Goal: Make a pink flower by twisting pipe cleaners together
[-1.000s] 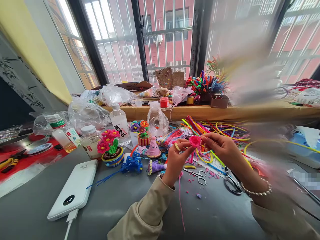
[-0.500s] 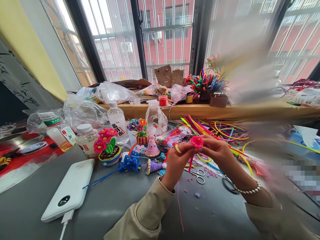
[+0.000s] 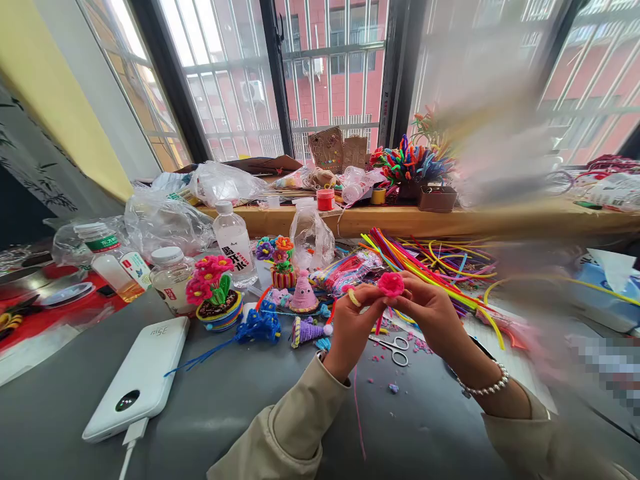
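Note:
A small pink pipe-cleaner flower (image 3: 391, 284) is held above the grey table (image 3: 225, 407) between both my hands. My left hand (image 3: 351, 325) pinches it from the left, with a yellow ring on one finger. My right hand (image 3: 431, 313) pinches it from the right, with a pearl bracelet at the wrist. A thin pink stem (image 3: 356, 407) trails down from the flower. Small scissors (image 3: 395, 347) lie just beneath my hands.
Loose coloured pipe cleaners (image 3: 430, 260) spread behind my hands. To the left stand a flower pot craft (image 3: 216, 299), a blue flower (image 3: 257, 327), small cone figures (image 3: 303, 293), bottles (image 3: 234, 243) and a white power bank (image 3: 140, 377). A cluttered wooden sill (image 3: 400, 220) runs along the window.
Both hands have kept hold of the pink flower and shifted slightly; my right wrist moved left, covering the larger scissors. The view tilted a little.

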`<state>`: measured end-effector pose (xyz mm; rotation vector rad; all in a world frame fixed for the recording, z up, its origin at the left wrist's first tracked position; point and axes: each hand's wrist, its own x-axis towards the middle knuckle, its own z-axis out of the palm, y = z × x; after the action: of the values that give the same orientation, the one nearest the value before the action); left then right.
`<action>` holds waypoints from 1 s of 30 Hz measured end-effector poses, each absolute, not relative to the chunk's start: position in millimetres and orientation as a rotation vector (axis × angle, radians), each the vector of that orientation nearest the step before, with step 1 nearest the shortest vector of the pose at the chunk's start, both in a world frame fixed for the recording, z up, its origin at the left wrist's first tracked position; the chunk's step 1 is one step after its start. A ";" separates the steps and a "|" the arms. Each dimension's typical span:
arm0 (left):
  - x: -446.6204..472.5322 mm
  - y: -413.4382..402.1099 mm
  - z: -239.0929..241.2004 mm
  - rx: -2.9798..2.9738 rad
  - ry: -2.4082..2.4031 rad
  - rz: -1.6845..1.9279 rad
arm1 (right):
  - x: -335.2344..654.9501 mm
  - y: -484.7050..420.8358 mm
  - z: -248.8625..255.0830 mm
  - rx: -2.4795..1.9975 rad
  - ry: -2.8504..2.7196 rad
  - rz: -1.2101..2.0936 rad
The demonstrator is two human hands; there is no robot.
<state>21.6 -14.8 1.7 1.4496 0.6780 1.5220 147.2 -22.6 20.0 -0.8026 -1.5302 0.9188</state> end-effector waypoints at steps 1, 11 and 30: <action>22.1 -14.9 1.8 1.459 0.673 1.517 | 147.0 -22.8 19.5 -0.812 -1.519 0.901; 23.9 -14.8 0.9 1.508 0.673 1.508 | 147.0 -22.5 15.2 -0.821 -1.477 0.804; 15.7 -11.5 -1.1 1.138 0.431 0.857 | 150.5 -29.5 27.7 -0.899 -1.357 1.324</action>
<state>15.7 -11.5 -1.1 1.1379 0.4306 0.8572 150.5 -29.5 27.7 -0.8988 -1.3569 1.3238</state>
